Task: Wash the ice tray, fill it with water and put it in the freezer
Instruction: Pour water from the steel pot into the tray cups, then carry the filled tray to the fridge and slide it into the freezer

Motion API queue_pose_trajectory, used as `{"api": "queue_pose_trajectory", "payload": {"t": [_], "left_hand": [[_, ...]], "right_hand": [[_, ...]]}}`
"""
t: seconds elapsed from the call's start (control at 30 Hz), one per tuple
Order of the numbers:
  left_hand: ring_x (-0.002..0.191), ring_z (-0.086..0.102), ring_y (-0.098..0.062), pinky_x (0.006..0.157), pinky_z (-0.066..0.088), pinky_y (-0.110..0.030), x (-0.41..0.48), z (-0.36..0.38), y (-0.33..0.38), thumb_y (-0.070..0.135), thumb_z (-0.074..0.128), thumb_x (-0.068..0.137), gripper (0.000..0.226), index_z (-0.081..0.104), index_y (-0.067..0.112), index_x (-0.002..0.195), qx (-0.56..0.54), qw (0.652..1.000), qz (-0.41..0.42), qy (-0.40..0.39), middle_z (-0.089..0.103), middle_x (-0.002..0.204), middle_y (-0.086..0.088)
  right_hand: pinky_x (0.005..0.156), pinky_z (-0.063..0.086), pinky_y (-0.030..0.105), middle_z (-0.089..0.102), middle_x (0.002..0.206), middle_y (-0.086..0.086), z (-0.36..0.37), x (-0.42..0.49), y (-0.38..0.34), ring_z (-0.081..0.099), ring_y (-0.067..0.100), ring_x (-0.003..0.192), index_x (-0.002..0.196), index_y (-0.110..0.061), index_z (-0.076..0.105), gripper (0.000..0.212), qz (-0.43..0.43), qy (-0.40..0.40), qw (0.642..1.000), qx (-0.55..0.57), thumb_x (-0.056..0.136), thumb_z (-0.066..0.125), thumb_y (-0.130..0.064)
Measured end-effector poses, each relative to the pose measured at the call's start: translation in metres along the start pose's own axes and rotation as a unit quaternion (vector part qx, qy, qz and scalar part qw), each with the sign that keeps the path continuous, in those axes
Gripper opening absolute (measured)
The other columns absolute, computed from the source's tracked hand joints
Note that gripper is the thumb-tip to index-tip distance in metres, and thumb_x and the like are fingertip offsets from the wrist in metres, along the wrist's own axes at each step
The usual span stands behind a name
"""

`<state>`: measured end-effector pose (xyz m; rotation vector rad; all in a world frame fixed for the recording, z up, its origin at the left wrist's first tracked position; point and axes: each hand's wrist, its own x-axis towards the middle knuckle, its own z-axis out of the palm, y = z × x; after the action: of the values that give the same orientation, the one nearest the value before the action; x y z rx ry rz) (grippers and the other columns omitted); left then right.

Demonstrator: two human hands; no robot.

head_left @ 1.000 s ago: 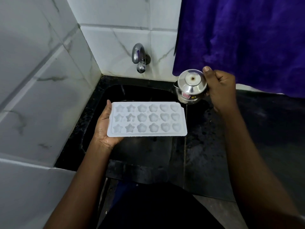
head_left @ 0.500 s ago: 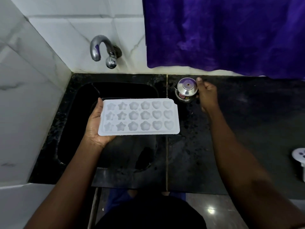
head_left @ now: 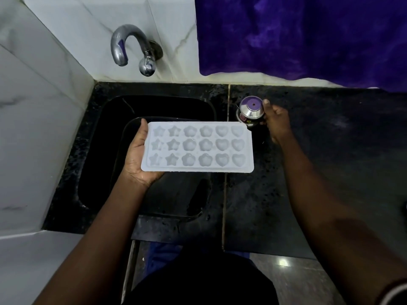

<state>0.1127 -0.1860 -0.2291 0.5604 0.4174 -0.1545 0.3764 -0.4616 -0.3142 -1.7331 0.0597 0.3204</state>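
The left hand (head_left: 141, 157) holds the white ice tray (head_left: 197, 147) level over the black sink (head_left: 99, 150), palm under its left end and thumb hooked over the rim, closed firmly on that short edge. Held flat like this, the moulds face up, so whatever goes in will stay in; the star, flower and heart cavities look glossy, though whether they already hold water is hard to tell. Keeping the tray above the basin rather than over the counter (head_left: 330, 161) seems sensible, since any spill or drip falls into the sink.

The right hand (head_left: 275, 119) is wrapped around a small steel container (head_left: 251, 110) with a domed lid, standing on the counter just right of the sink and just beyond the tray's far right corner. Its fingers curl round the far side and the thumb presses near the lid's rim, so the hand is clamped on the vessel. Whether it rests on the counter or is slightly raised cannot be told from this angle.

The curved tap (head_left: 125, 45) on the tiled wall (head_left: 44, 95) is not running, and the tray sits forward of its spout. A purple cloth (head_left: 308, 34) hangs behind the counter.

My reading is that the tray is being kept steady and horizontal as a target while the other hand deals with the steel vessel. The freezer is not in view, so that last step is not yet done.
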Motion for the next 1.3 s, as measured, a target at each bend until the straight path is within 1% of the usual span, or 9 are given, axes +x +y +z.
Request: {"api": "queue_pose_trajectory", "payload": {"t": [0.13, 0.33, 0.43, 0.5, 0.57, 0.67, 0.77, 0.9, 1.3], "left_hand": [[0.137, 0.061, -0.040, 0.103, 0.055, -0.062, -0.001, -0.001, -0.004, 0.070, 0.052, 0.098, 0.075, 0.069, 0.010, 0.141, -0.010, 1.000, -0.004, -0.007, 0.061, 0.151, -0.020], [0.135, 0.063, -0.040, 0.099, 0.057, -0.061, -0.006, 0.000, -0.009, 0.072, 0.046, 0.101, 0.077, 0.071, 0.010, 0.139, -0.005, 1.000, 0.000, 0.010, 0.062, 0.150, -0.019], [0.134, 0.063, -0.041, 0.097, 0.058, -0.062, -0.011, 0.001, -0.011, 0.073, 0.042, 0.102, 0.079, 0.071, 0.010, 0.138, -0.010, 1.000, 0.000, 0.018, 0.063, 0.149, -0.021], [0.133, 0.064, -0.042, 0.095, 0.058, -0.062, -0.014, 0.001, -0.014, 0.073, 0.043, 0.102, 0.079, 0.071, 0.009, 0.139, -0.013, 1.000, 0.003, 0.022, 0.063, 0.149, -0.021], [0.133, 0.064, -0.042, 0.095, 0.058, -0.062, -0.019, 0.002, -0.018, 0.074, 0.044, 0.101, 0.080, 0.070, 0.009, 0.140, -0.014, 1.000, 0.009, 0.026, 0.062, 0.149, -0.021], [0.135, 0.062, -0.042, 0.096, 0.058, -0.062, -0.027, 0.001, -0.027, 0.076, 0.044, 0.100, 0.082, 0.068, 0.010, 0.142, -0.012, 0.999, 0.020, 0.039, 0.060, 0.151, -0.021], [0.137, 0.061, -0.041, 0.098, 0.057, -0.062, -0.037, -0.002, -0.037, 0.076, 0.045, 0.100, 0.082, 0.069, 0.010, 0.141, -0.025, 0.998, 0.029, 0.056, 0.060, 0.152, -0.020], [0.140, 0.059, -0.040, 0.103, 0.055, -0.061, -0.055, -0.008, -0.048, 0.077, 0.043, 0.099, 0.082, 0.068, 0.011, 0.143, -0.022, 0.995, 0.059, 0.079, 0.058, 0.154, -0.019], [0.137, 0.061, -0.040, 0.103, 0.056, -0.059, -0.169, -0.037, -0.058, 0.076, 0.043, 0.101, 0.082, 0.072, 0.008, 0.136, -0.068, 0.977, 0.146, 0.142, 0.062, 0.149, -0.020]], "right_hand": [[0.057, 0.044, 0.028, 0.059, 0.082, 0.007, -0.001, 0.000, -0.001, 0.053, 0.012, 0.068, 0.089, -0.014, 0.053, 0.031, -0.009, 0.019, 0.999, -0.041, 0.107, 0.061, -0.039], [0.092, 0.048, 0.040, 0.057, 0.105, 0.013, -0.009, -0.031, -0.008, 0.056, 0.019, 0.094, 0.100, -0.012, 0.054, 0.017, -0.096, 0.146, 0.980, -0.097, 0.106, 0.061, -0.026], [0.069, 0.048, 0.033, 0.064, 0.089, -0.002, -0.008, -0.077, -0.023, 0.058, 0.002, 0.073, 0.096, -0.017, 0.059, 0.013, -0.056, 0.078, 0.995, -0.032, 0.106, 0.062, -0.026], [0.062, 0.049, 0.026, 0.072, 0.085, -0.003, -0.005, -0.112, -0.034, 0.064, 0.005, 0.067, 0.094, -0.021, 0.067, 0.024, 0.007, -0.033, 0.999, 0.029, 0.108, 0.057, -0.037], [0.076, 0.060, 0.032, 0.080, 0.104, 0.000, -0.004, -0.144, -0.045, 0.077, 0.014, 0.089, 0.104, -0.024, 0.077, 0.041, 0.073, -0.163, 0.979, 0.094, 0.107, 0.050, -0.055], [0.100, 0.060, 0.048, 0.070, 0.139, 0.008, -0.001, -0.177, -0.054, 0.068, 0.027, 0.127, 0.136, -0.027, 0.071, 0.067, 0.127, -0.293, 0.929, 0.187, 0.101, 0.036, -0.073], [0.102, 0.057, 0.051, 0.069, 0.140, 0.011, 0.015, -0.199, -0.059, 0.067, 0.031, 0.129, 0.145, -0.016, 0.062, 0.069, 0.148, -0.235, 0.936, 0.217, 0.108, 0.030, -0.064], [0.110, 0.051, 0.059, 0.071, 0.136, 0.010, 0.031, -0.212, -0.060, 0.067, 0.031, 0.127, 0.141, -0.011, 0.063, 0.054, 0.127, -0.154, 0.965, 0.168, 0.111, 0.042, -0.050], [0.092, 0.060, 0.047, 0.078, 0.123, 0.009, 0.084, -0.256, -0.060, 0.076, 0.029, 0.112, 0.127, -0.015, 0.073, 0.043, 0.117, -0.245, 0.955, 0.121, 0.111, 0.046, -0.045]]}}
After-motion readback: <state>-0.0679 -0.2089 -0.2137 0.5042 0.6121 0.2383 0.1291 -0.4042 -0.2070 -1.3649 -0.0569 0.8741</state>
